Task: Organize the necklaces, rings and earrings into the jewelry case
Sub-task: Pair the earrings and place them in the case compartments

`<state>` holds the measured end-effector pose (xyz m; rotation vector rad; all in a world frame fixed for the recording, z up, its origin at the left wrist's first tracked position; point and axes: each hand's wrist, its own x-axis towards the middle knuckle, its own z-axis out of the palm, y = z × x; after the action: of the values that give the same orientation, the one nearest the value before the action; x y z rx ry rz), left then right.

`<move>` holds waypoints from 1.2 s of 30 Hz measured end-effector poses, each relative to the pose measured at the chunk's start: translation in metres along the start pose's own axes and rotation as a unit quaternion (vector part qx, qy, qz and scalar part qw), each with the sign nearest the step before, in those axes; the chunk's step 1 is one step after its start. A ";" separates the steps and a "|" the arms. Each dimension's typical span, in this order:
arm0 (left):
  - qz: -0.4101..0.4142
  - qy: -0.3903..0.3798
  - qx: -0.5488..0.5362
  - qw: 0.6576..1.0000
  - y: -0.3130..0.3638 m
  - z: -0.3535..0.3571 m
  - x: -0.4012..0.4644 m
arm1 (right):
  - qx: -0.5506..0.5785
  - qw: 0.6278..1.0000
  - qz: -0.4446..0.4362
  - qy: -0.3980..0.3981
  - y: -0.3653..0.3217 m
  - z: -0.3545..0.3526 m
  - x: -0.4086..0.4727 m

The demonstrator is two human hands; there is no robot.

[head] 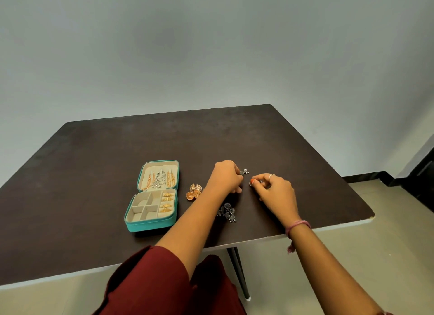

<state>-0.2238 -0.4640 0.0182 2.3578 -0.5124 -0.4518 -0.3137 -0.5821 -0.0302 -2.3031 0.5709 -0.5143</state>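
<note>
The head view looks down on a dark surface (94, 173). A teal jewelry case (152, 196) lies open at about nine o'clock from the hands. Necklaces (159, 179) hang in its lid, and gold rings (167, 202) sit in the slots on its right side. The square pockets look empty.

The left hand (225, 177) is curled, pinching a small silver earring (244, 172) in its fingertips. The right hand (274, 190) is curled too, pinching a tiny silver bit (254, 182), too small to name.

Gold earrings (194, 191) lie between the case and the left hand. Dark silver earrings (227, 212) lie at six o'clock from the hands.

The earrings look light, stiff and a bit pokey, with little dangly bits. I think it is best to pinch each by its solid top, gently, so nothing bends or drops.
</note>
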 end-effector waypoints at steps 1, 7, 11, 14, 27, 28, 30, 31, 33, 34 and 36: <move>-0.002 0.006 -0.012 1.000 0.000 0.001 0.002 | -0.003 1.000 -0.001 0.000 0.001 0.000 0.001; 0.000 0.034 -0.038 0.999 0.001 0.005 0.007 | 0.121 0.992 -0.024 0.025 0.000 0.000 -0.001; -0.012 0.047 -0.046 0.998 0.001 0.007 0.009 | 0.213 0.971 -0.057 0.087 -0.002 -0.008 -0.004; 0.005 0.062 -0.065 0.996 0.001 0.006 0.007 | 0.258 0.958 -0.035 0.118 -0.001 -0.010 -0.003; 0.116 0.106 -0.155 0.975 0.004 -0.014 -0.005 | 0.329 0.943 -0.022 0.051 -0.002 -0.010 -0.006; 0.115 0.097 -0.171 0.974 0.004 -0.015 -0.007 | 0.336 0.941 -0.020 0.043 -0.002 -0.011 -0.007; 0.119 0.081 -0.205 0.968 0.005 -0.019 -0.013 | 0.339 0.940 -0.021 0.033 -0.002 -0.012 -0.008; 0.120 0.073 -0.224 0.964 0.005 -0.021 -0.015 | 0.340 0.940 -0.021 0.033 -0.002 -0.012 -0.009; 0.121 0.061 -0.256 0.957 0.006 -0.024 -0.020 | 0.349 0.936 -0.018 0.035 -0.002 -0.014 -0.011; 0.120 0.057 -0.267 0.955 0.006 -0.026 -0.023 | 0.355 0.934 -0.016 0.035 -0.002 -0.015 -0.011; 0.123 0.053 -0.282 0.950 0.008 -0.029 -0.028 | 0.367 0.930 -0.008 0.030 -0.003 -0.016 -0.013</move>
<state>-0.2374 -0.4409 0.0492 1.7324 -0.5346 -0.3015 -0.3312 -0.5819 -0.0197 -1.5817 0.3079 -0.6716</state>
